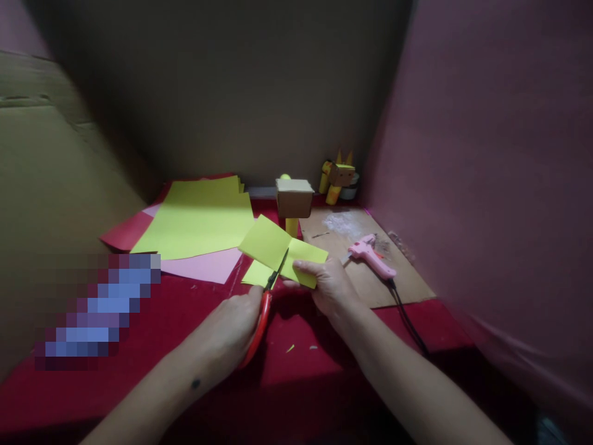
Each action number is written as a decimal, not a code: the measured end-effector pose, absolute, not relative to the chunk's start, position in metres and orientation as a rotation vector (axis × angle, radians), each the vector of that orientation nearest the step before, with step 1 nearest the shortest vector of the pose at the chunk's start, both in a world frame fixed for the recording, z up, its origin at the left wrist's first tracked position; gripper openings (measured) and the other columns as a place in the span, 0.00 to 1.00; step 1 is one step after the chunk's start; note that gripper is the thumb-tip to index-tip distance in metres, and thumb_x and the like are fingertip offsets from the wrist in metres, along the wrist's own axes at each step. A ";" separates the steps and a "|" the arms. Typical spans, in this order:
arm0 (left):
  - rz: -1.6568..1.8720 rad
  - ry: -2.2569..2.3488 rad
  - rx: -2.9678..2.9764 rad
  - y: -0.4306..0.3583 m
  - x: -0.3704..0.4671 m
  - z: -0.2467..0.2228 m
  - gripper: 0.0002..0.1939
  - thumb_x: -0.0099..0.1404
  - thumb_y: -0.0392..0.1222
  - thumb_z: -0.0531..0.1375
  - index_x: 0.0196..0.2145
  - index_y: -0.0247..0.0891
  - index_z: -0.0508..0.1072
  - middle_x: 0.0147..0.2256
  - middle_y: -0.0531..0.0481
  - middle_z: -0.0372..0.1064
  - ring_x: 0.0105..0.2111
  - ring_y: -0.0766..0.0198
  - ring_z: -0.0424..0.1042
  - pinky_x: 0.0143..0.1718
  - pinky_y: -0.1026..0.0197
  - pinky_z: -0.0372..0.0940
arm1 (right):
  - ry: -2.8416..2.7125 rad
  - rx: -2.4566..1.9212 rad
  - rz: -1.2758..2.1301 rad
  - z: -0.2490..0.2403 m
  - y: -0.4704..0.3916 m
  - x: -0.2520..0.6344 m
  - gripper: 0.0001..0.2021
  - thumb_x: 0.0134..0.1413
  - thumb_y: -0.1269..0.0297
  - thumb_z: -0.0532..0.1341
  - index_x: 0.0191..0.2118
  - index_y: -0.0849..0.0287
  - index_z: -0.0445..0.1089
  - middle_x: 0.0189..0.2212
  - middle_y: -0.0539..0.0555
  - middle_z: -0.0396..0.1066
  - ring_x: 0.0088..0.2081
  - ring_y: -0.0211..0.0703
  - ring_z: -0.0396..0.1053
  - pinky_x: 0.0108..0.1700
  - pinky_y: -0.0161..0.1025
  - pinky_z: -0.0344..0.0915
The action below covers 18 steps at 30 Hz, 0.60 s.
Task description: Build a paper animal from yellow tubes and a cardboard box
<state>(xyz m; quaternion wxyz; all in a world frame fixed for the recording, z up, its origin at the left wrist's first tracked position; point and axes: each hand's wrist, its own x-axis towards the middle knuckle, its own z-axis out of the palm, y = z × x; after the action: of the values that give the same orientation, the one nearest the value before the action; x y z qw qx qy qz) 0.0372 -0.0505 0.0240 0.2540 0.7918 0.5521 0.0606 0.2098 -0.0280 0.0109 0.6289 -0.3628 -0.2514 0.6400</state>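
My left hand (238, 321) is closed around the handles of a pair of red-handled scissors (264, 315). Their blades reach into a piece of yellow paper (267, 240), partly cut near its middle. Pinched between thumb and fingers, the right part of that paper is in my right hand (331, 284). Another small yellow piece (257, 273) shows beneath, beside the blades. Just beyond the paper stands a small cardboard box (294, 199) on a yellow support, and my hands are apart from it.
Yellow sheets (199, 216) lie over pink and red paper at left. On a cardboard mat (403, 287) rests a pink glue gun (373, 254) with a black cord. A cardboard-and-yellow animal figure (341, 176) stands at the back. Paper scraps (290, 348) lie on the red cloth (185, 315).
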 end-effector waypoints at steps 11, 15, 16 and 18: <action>0.201 1.531 2.073 -0.050 0.042 0.017 0.09 0.61 0.46 0.52 0.36 0.40 0.67 0.28 0.45 0.73 0.29 0.55 0.73 0.28 0.58 0.63 | -0.605 -0.828 1.484 0.008 -0.028 0.209 0.13 0.36 0.76 0.65 0.35 0.67 0.73 0.29 0.58 0.78 0.26 0.49 0.76 0.22 0.39 0.75; 0.223 1.536 2.065 -0.049 0.040 0.009 0.08 0.61 0.44 0.51 0.34 0.40 0.66 0.29 0.45 0.73 0.28 0.56 0.73 0.27 0.58 0.62 | -0.603 -0.832 1.494 0.009 -0.030 0.209 0.12 0.34 0.76 0.65 0.33 0.66 0.73 0.30 0.59 0.79 0.25 0.48 0.76 0.20 0.37 0.74; 0.240 1.526 2.086 -0.048 0.039 0.007 0.07 0.61 0.44 0.51 0.34 0.40 0.66 0.30 0.44 0.74 0.28 0.56 0.73 0.27 0.58 0.62 | -0.601 -0.838 1.497 0.010 -0.031 0.208 0.12 0.34 0.77 0.66 0.32 0.66 0.73 0.31 0.59 0.79 0.25 0.48 0.76 0.20 0.37 0.74; 0.252 1.500 2.125 -0.045 0.038 0.003 0.06 0.60 0.43 0.52 0.34 0.40 0.65 0.32 0.43 0.74 0.29 0.56 0.73 0.28 0.58 0.62 | -0.598 -0.851 1.502 0.011 -0.032 0.208 0.13 0.33 0.77 0.66 0.32 0.66 0.72 0.32 0.59 0.79 0.26 0.49 0.76 0.19 0.37 0.74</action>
<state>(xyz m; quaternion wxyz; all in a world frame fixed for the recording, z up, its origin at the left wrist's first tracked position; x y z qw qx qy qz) 0.0382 -0.0449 0.0032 0.2611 0.7849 0.5541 0.0930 0.2081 -0.0323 0.0109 0.6109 -0.3688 -0.2592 0.6508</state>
